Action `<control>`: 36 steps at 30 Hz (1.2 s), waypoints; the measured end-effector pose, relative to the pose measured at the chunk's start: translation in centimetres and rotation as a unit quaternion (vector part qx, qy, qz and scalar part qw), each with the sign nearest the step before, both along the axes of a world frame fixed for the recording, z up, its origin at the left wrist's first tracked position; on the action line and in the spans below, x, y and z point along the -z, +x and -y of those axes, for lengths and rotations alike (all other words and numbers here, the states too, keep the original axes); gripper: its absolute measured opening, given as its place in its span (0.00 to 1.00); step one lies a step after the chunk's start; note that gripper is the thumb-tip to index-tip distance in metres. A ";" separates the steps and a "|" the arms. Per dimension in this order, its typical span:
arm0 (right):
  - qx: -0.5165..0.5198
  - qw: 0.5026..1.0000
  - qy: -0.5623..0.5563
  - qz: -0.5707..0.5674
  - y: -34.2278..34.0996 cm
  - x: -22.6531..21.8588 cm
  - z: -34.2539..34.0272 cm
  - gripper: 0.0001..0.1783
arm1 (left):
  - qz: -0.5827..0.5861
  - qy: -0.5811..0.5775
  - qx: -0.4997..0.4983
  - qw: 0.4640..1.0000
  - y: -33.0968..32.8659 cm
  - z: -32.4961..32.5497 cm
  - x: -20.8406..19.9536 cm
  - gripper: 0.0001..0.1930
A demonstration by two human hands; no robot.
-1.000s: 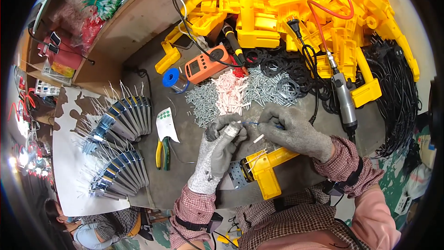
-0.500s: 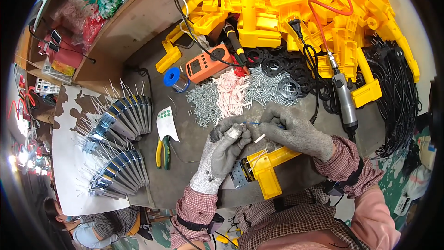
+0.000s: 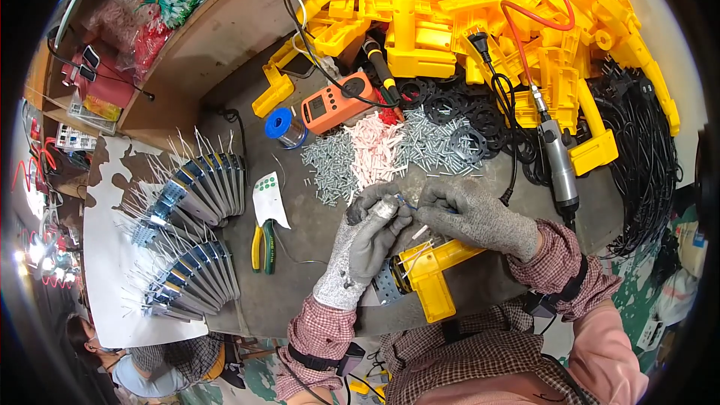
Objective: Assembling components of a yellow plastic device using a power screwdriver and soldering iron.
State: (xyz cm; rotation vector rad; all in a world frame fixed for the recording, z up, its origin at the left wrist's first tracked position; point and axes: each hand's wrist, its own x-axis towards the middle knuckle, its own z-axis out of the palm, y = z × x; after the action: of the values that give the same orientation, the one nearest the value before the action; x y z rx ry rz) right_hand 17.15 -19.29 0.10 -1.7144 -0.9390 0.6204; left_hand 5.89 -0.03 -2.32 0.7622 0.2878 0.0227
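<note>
In the middle of the bench, my left hand [image 3: 375, 229], in a grey glove, is closed with thumb and fingertips pinched on a thin blue wire [image 3: 406, 203]. Just to its right, my right hand [image 3: 466, 211], gloved too, pinches the other side of that wire. Most of the wire is hidden by the fingers. A short white sleeve [image 3: 420, 232] sticks out below my right fingers. Under the hands lies a yellow plastic housing [image 3: 431, 285] with white wires on it. Against its left side rests a blue perforated board [image 3: 388, 283], partly covered by my left hand.
Beyond my hands lie piles of screws [image 3: 330, 169] and pink sleeves [image 3: 376, 151]. An orange meter [image 3: 337, 105], solder spool [image 3: 283, 126] and pliers [image 3: 263, 247] lie leftward. Fanned board assemblies [image 3: 199, 277] stand left. Yellow housings [image 3: 450, 15], a power screwdriver [image 3: 559, 161] and black cords [image 3: 637, 157] flank the back and right.
My hands have come closer together, so less blue wire shows between them. My right hand has shifted slightly left and down.
</note>
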 end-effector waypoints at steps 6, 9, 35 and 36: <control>0.007 0.997 -0.015 -0.078 0.2 0.3 0.4 0.14 | -0.035 0.388 0.012 0.921 0.0 0.5 -3.6 0.09; 0.002 0.998 -0.036 -0.051 0.4 0.9 0.3 0.14 | 0.022 0.475 0.013 0.880 -0.3 0.8 -3.5 0.08; -0.007 0.989 0.007 0.148 0.4 1.2 0.1 0.14 | 0.051 0.489 -0.057 0.869 -0.7 2.4 -2.0 0.08; -0.033 0.990 -0.033 0.133 0.7 1.3 0.3 0.15 | 0.048 0.549 -0.047 0.833 -0.8 2.2 -1.8 0.08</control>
State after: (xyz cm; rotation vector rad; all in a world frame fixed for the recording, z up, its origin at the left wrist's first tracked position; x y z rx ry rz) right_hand 17.83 -19.59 -1.21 -1.8619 -1.1780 0.4765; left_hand 5.14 -2.27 -0.53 1.8922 0.1961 0.3449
